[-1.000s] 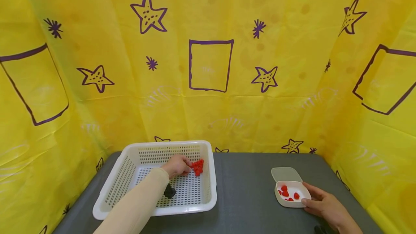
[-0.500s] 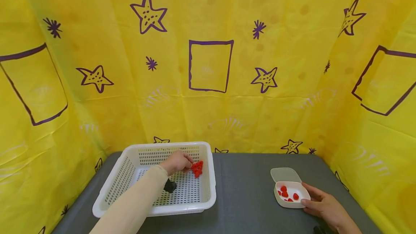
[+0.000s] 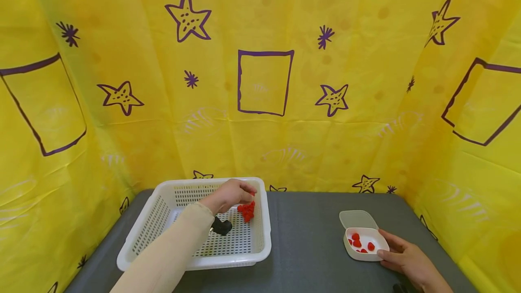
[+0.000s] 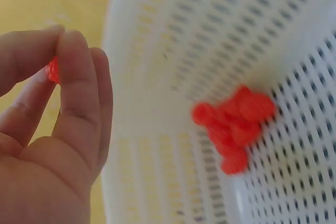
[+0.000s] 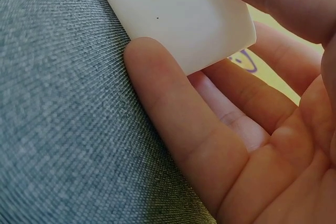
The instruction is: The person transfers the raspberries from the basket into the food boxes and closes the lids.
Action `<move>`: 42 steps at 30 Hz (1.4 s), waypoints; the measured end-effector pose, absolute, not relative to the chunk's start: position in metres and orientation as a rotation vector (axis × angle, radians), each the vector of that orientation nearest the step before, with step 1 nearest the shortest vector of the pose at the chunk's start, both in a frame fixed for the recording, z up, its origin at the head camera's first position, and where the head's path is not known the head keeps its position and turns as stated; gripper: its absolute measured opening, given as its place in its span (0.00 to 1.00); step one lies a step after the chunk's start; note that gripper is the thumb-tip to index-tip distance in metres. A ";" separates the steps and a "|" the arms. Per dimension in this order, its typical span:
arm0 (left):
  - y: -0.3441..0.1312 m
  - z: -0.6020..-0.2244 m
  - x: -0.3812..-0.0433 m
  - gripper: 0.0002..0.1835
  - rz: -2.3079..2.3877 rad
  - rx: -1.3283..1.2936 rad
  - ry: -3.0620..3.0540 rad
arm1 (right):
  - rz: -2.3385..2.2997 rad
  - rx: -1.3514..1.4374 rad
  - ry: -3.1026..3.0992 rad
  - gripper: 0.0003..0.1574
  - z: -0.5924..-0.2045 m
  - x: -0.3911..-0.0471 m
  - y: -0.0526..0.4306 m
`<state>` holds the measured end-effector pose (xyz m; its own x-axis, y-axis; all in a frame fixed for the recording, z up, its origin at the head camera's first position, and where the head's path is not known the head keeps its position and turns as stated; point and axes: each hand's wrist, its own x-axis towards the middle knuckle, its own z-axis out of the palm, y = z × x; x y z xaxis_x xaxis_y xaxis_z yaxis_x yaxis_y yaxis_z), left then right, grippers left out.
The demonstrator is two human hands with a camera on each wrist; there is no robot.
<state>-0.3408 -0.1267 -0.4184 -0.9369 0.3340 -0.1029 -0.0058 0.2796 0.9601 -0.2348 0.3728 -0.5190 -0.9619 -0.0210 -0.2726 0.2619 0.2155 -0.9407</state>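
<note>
My left hand (image 3: 230, 195) is raised above the right side of a white plastic basket (image 3: 265, 225). Between its thumb and fingertips it pinches a red raspberry (image 4: 53, 71), mostly hidden by the fingers. Below lies a small heap of raspberries (image 4: 233, 124) against the basket's wall. On the right, my right hand (image 3: 411, 259) grips the side of a small white box (image 3: 353, 251), thumb at the near edge and fingers behind. Several raspberries (image 3: 356, 240) lie inside the box. The right wrist view shows the fingers against the box's outer wall (image 5: 178, 19).
A translucent lid (image 3: 358, 219) lies behind the box, touching or close to it. The grey tabletop (image 3: 305, 238) stretches between basket and box. Yellow patterned cloth (image 3: 260, 148) encloses the back and sides. A black wrist device (image 3: 221, 226) hangs below my left wrist.
My left hand has lifted up and slightly right from the raspberry heap, with a raspberry pinched in its fingers. The right hand and the box have stayed in place.
</note>
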 end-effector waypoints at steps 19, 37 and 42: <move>-0.049 -0.398 -0.319 0.07 2.029 0.395 2.019 | -1.822 0.201 2.260 0.53 -0.520 -0.235 0.374; 0.053 -0.420 -0.281 0.06 2.191 0.250 1.936 | -1.833 0.185 2.254 0.53 -0.522 -0.234 0.376; 0.078 -0.435 -0.272 0.04 2.192 0.199 1.974 | -1.819 0.185 2.273 0.53 -0.521 -0.234 0.375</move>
